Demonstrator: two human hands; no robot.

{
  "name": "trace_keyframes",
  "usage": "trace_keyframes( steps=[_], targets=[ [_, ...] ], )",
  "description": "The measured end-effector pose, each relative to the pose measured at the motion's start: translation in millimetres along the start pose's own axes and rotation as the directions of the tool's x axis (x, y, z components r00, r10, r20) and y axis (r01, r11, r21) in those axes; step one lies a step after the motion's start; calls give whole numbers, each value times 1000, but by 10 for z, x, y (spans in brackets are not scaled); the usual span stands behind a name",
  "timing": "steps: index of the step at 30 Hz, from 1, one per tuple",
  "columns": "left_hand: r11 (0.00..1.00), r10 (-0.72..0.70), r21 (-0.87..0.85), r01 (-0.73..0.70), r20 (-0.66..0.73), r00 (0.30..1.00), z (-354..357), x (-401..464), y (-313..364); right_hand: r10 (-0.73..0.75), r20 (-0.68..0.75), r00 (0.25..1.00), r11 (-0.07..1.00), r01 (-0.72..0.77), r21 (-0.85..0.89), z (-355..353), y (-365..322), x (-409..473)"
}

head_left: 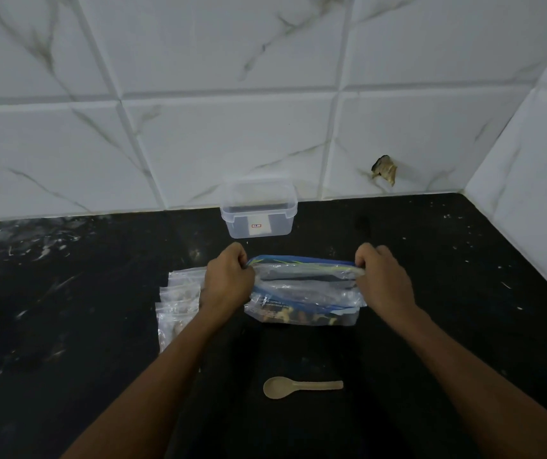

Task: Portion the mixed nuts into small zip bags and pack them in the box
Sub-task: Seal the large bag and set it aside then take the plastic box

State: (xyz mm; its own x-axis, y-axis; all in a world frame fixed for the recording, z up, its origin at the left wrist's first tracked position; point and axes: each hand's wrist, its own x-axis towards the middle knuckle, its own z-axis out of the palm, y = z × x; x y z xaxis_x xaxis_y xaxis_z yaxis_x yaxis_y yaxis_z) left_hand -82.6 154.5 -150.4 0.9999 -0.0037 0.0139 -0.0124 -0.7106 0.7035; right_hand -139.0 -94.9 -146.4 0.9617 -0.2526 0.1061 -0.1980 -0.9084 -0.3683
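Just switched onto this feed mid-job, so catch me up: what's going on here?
A person is holding the big zip bag of mixed nuts at its top edge, the left hand pinching one end and the right hand the other. Nuts sit at the bottom of it. A stack of small zip bags lies to the left on the black counter, some seemingly with nuts in them. The clear plastic box stands against the wall behind, with its lid on. A spoon lies untouched nearer the person.
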Motion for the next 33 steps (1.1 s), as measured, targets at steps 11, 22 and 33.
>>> trace_keyframes(
  steps=[11, 22, 33],
  targets=[
    [641, -310, -531, 554, 481, 820, -98, -67, 64, -103, 678, 728, 433, -581, 689, -193, 163, 74],
    [995, -88, 54, 80, 163, 983, -121, 0, 51, 169, -12, 985, 977, -166, 132, -92, -107, 111],
    [990, -78, 131, 59, 146, 986, -261, 25, 61, 227, 502, 835, 543, -536, 646, -257, 12, 248]
  ],
)
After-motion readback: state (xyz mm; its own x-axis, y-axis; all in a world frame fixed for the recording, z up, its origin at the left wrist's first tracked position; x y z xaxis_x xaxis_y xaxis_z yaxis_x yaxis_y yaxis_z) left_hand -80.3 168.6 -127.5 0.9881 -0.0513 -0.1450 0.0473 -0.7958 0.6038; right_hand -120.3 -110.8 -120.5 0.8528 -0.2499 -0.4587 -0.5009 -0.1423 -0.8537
